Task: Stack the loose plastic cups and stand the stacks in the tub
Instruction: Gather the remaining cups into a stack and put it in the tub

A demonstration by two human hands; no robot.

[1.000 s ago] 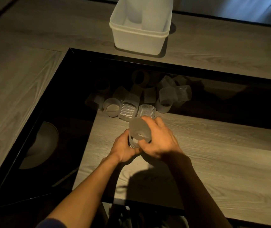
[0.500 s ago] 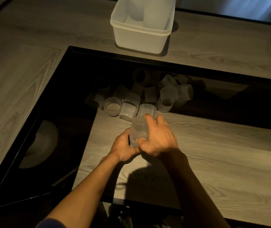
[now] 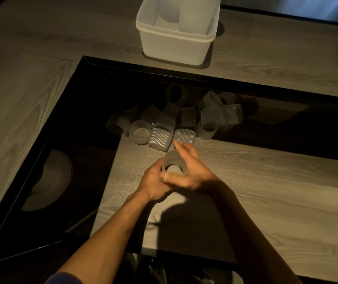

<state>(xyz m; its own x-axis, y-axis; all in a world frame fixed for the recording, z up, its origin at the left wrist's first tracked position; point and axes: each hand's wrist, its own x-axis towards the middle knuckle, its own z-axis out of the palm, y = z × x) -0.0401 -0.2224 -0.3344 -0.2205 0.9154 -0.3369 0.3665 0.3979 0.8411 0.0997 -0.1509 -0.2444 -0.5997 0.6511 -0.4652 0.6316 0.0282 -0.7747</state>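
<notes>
Head view: your left hand [image 3: 155, 181] is closed around the lower part of a frosted cup stack [image 3: 173, 163], held low over the wooden inlay of the table [image 3: 266, 181]. Your right hand [image 3: 192, 171] lies against the stack's right side with its fingers spread and blurred; I cannot tell whether it grips or is only touching. The two hands meet at the stack, its open mouth facing you.

The tub [image 3: 176, 45] stands at the far edge of the table, well apart from your hands. One tall stack [image 3: 192, 15] already stands upright inside it, against the far right wall.

The loose cups [image 3: 182, 119] lie in a heap on the dark glass just beyond your hands, most on their sides, a few upright. By my count a dozen or so remain. My assessment: the work is early, with one stack stored, one in hand, and most of the heap outstanding.
</notes>
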